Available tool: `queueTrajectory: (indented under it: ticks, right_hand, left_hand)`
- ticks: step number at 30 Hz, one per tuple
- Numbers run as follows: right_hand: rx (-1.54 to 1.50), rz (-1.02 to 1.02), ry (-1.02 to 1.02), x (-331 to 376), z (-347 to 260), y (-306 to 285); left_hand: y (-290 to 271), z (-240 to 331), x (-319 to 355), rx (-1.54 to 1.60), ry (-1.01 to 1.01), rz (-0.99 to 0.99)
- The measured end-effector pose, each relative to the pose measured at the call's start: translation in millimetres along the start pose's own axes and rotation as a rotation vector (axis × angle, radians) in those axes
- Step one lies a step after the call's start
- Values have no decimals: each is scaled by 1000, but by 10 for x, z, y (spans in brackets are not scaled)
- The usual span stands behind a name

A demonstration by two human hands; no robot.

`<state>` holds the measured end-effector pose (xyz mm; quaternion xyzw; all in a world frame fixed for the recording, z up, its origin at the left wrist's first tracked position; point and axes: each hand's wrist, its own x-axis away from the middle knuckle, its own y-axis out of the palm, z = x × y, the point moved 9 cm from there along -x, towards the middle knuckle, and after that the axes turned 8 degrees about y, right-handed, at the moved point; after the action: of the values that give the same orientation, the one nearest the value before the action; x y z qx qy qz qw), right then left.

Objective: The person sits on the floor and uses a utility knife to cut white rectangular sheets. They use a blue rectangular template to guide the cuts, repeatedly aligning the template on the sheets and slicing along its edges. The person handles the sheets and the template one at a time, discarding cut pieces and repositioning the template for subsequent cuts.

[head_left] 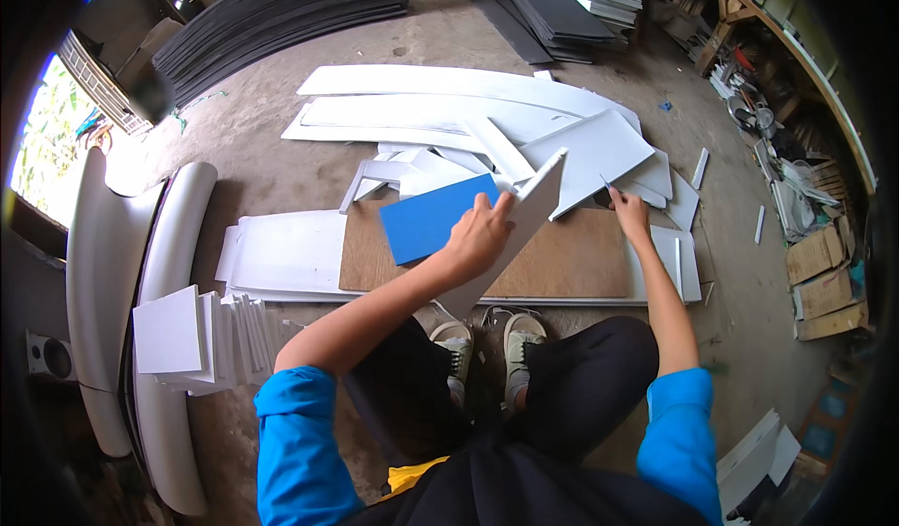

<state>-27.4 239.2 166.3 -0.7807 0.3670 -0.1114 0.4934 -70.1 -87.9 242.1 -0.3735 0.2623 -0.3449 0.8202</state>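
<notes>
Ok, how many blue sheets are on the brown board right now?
1. The blue sheet lies on the brown board's left end, beside the left hand. Others may be hidden under the white offcuts.

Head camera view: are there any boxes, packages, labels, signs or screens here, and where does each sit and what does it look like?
Flattened brown cardboard boxes: stacked at the far right edge by the cluttered bench, rectangular, plain tan.
Small grey speaker-like box: far left by the wall, with a round dark opening.
No sign, screen or readable label shows; the left hand holds a bare white rectangular panel, unmarked.
</notes>
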Motion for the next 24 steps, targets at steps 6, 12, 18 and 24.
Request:
queueTrajectory:
  ticks: [6, 12, 18, 24]
  right_hand:
    - [-547, -293, 236, 293, -469, 132]
    - [-611, -227, -179, 364, -1144, -25]
    - [-662, -319, -226, 449, -1316, -4]
    - [-532, -275, -301, 483, -1360, 19]
  left_hand:
    - [23, -386, 53, -46, -76, -49]
    - [258, -286, -85, -68, -32, -159]
    - [294, -257, -58, -43, -12, -212]
    - [373, -250, -30, -18, 22, -276]
